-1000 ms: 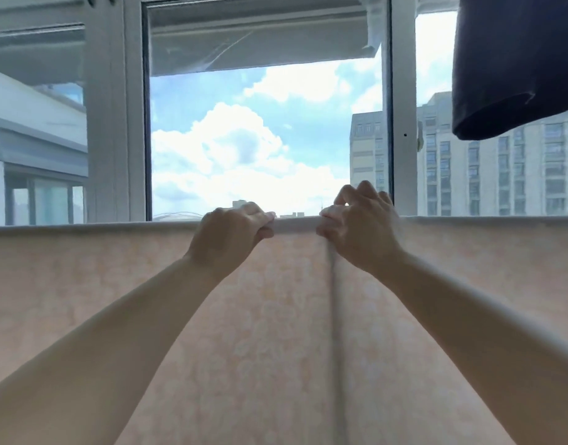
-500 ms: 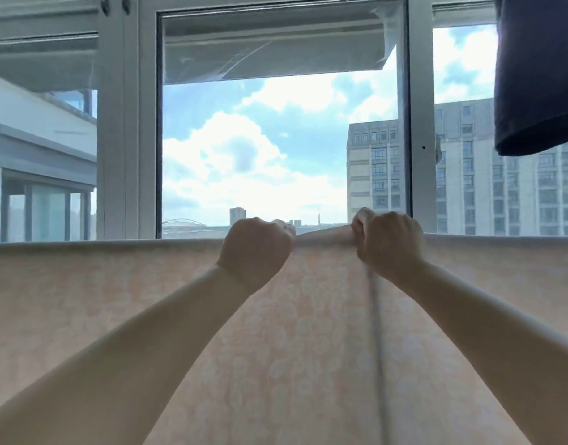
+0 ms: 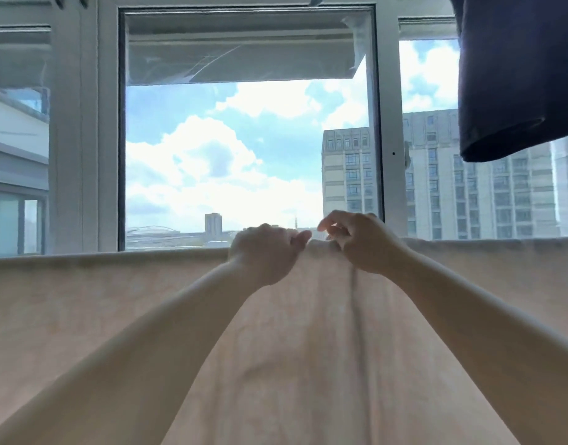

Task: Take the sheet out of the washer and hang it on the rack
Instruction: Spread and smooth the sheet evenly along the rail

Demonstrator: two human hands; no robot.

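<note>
Sheet (image 3: 308, 364), thin peach fabric, creased between hands

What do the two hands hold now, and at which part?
Both the left hand and the right hand grip the pale sheet at its top fold, close together near the middle, where it hangs over the rack.

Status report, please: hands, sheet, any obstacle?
Left hand and right hand pinch the sheet at its top fold. Sheet hangs spread. Dark cloth hangs apart, upper right.
</note>
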